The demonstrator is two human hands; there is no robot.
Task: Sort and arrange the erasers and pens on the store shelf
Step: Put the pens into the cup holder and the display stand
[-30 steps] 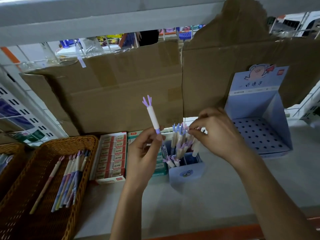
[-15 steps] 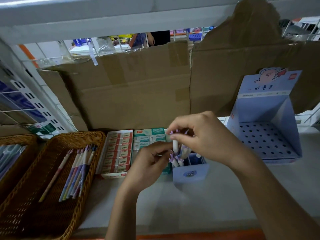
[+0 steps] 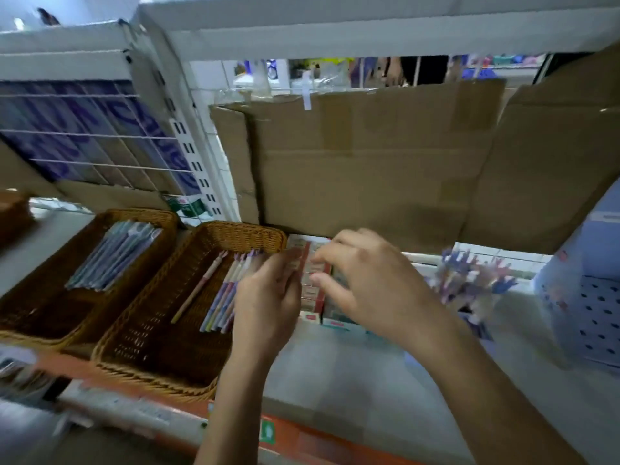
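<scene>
Eraser box (image 3: 311, 297) at back edge of shelf (image 3: 335, 370), long axis front-to-back, between my hands. L hand (image 3: 268, 297): fingers straight, at box's left side, next to basket (image 3: 241, 226). R hand (image 3: 365, 283) over right side, fingers loosely curled; blurry, can't tell if gripping.

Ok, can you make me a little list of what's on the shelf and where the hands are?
left hand: at the edge of the eraser box, fingers fairly straight
right hand: over the eraser box, fingers bent; blurred, grip unclear
middle basket: pens lying flat
left basket: flat packets
upright pens: right of the eraser box, blurred
blue stand: far right
back: cardboard
</scene>
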